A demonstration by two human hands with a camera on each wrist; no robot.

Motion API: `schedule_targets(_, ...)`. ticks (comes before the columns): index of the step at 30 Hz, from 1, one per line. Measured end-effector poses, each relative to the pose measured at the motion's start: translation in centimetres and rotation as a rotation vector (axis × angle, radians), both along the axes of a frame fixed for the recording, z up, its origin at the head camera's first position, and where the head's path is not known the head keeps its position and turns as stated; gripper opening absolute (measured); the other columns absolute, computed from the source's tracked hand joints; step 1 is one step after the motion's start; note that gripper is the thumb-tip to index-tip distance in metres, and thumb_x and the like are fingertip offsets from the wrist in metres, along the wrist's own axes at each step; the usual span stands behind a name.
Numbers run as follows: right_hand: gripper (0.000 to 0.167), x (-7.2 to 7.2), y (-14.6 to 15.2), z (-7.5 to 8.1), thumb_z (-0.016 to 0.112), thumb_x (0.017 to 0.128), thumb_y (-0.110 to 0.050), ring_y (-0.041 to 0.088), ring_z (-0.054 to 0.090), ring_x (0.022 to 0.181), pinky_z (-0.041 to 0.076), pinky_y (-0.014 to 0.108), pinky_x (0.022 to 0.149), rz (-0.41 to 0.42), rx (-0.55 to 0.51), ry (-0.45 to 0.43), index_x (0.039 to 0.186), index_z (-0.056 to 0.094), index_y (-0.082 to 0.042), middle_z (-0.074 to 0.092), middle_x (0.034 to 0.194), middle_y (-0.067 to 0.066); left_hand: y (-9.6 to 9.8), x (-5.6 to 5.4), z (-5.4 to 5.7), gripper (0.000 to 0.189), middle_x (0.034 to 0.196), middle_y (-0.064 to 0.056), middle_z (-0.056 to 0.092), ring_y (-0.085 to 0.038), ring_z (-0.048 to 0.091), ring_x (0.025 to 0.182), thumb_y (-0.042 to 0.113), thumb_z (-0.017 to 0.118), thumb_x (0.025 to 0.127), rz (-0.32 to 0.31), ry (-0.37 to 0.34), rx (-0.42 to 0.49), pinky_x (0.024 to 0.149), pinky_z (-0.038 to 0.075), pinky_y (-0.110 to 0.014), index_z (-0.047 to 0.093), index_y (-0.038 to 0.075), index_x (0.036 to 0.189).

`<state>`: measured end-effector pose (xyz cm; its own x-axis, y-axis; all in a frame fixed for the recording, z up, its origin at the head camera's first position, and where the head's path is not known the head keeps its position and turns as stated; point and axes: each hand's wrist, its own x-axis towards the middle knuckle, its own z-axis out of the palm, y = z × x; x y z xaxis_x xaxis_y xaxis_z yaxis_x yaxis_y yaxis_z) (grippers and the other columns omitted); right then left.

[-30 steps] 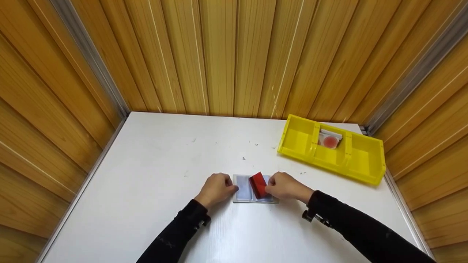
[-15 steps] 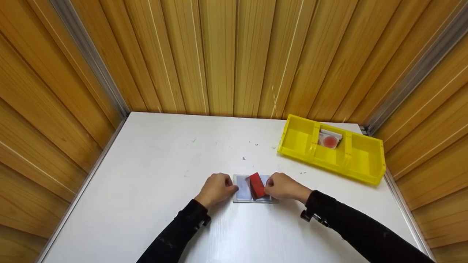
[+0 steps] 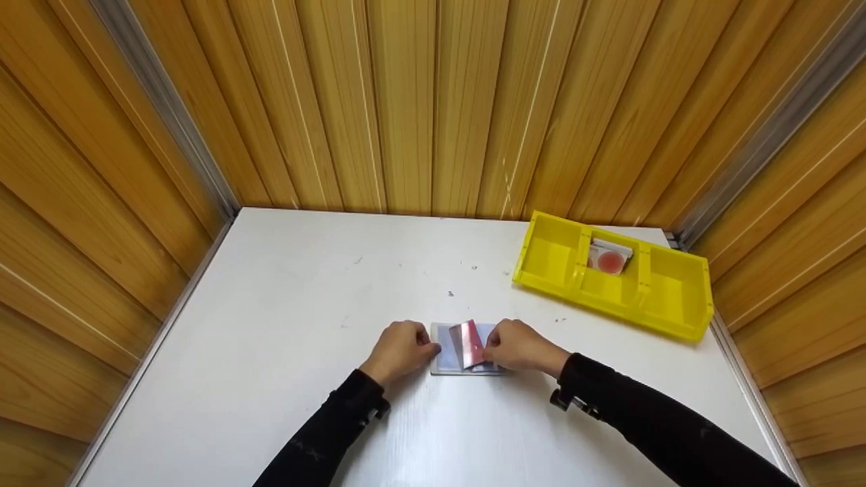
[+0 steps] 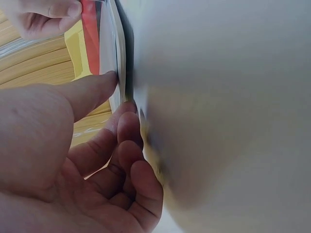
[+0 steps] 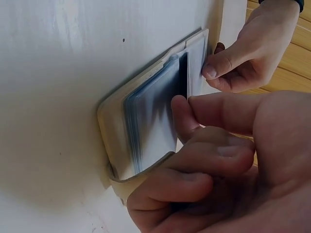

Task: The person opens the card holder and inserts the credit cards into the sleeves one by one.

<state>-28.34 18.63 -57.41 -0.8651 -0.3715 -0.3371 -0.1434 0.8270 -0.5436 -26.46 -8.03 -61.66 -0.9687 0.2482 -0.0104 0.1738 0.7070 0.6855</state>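
A pale card holder [image 3: 445, 352] lies open on the white table, its clear plastic sleeves [image 5: 153, 119] stacked inside the cream cover [image 5: 112, 141]. My left hand [image 3: 401, 348] pinches the holder's left edge, thumb on top and fingertips at the underside, as the left wrist view shows. Over the sleeves stands a glossy red card [image 3: 471, 343], tilted, with glare across its face. Thumb and index finger of my right hand [image 3: 522, 345] pinch its right side. Whether the card is inside a sleeve I cannot tell.
At the back right stands a yellow tray [image 3: 609, 312] with three compartments. Its middle one holds a small whitish item [image 3: 610, 260] with a red round mark. Wood-patterned panels [image 3: 399, 101] wall the table at the back and sides.
My right hand has shifted slightly left. The red card has tipped leftward with it, and its face now shows a bright reflection. The left hand and holder have stayed put.
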Motion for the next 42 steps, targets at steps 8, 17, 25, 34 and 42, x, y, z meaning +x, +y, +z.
schedule_targets(8, 0.023, -0.1, -1.1, -0.4, 0.077, 0.097, -0.021, 0.014, 0.054, 0.067, 0.042, 0.027, 0.061, 0.005, 0.012, -0.004, 0.077, 0.081, -0.011, 0.059, 0.064, -0.006, 0.0, 0.0, 0.0, 0.024, 0.071, 0.007, 0.062, -0.01, 0.054, 0.071, 0.024, 0.082, 0.097, -0.007, 0.008, 0.013, 0.067, 0.045, -0.027, 0.073, 0.012, 0.077)
schedule_targets(17, 0.021, 0.2, -1.8, -0.7, 0.08, 0.096, -0.021, 0.015, 0.055, 0.07, 0.044, 0.028, 0.064, -0.012, 0.0, 0.0, 0.078, 0.082, -0.011, 0.063, 0.068, -0.005, 0.1, 0.0, 0.0, 0.023, 0.073, 0.006, 0.063, -0.011, 0.055, 0.072, 0.023, 0.082, 0.095, 0.012, 0.011, -0.003, 0.068, 0.046, -0.028, 0.073, 0.012, 0.078)
schedule_targets(25, 0.021, 0.3, -2.5, -0.8, 0.081, 0.095, -0.022, 0.016, 0.056, 0.074, 0.044, 0.029, 0.067, 0.007, 0.002, 0.023, 0.077, 0.081, -0.01, 0.066, 0.071, -0.004, 0.1, -0.1, 0.0, 0.023, 0.073, 0.005, 0.063, -0.013, 0.055, 0.071, 0.023, 0.081, 0.096, 0.009, 0.005, -0.008, 0.068, 0.047, -0.03, 0.073, 0.012, 0.078)
schedule_targets(34, 0.02, 0.3, -2.9, -1.1, 0.082, 0.094, -0.021, 0.014, 0.054, 0.072, 0.043, 0.028, 0.067, 0.048, -0.009, 0.062, 0.078, 0.084, -0.009, 0.069, 0.068, -0.005, 0.1, -0.1, 0.1, 0.024, 0.074, 0.006, 0.063, -0.012, 0.056, 0.072, 0.024, 0.081, 0.098, 0.008, 0.009, -0.004, 0.069, 0.047, -0.03, 0.073, 0.012, 0.078)
schedule_targets(42, 0.018, 0.6, -3.1, -1.6, 0.084, 0.093, -0.02, 0.014, 0.054, 0.07, 0.043, 0.03, 0.069, 0.084, -0.011, 0.133, 0.078, 0.085, -0.009, 0.072, 0.068, -0.002, 0.1, 0.0, 0.2, 0.023, 0.074, 0.005, 0.065, -0.012, 0.056, 0.072, 0.023, 0.081, 0.097, 0.008, 0.015, 0.001, 0.069, 0.047, -0.03, 0.073, 0.012, 0.078)
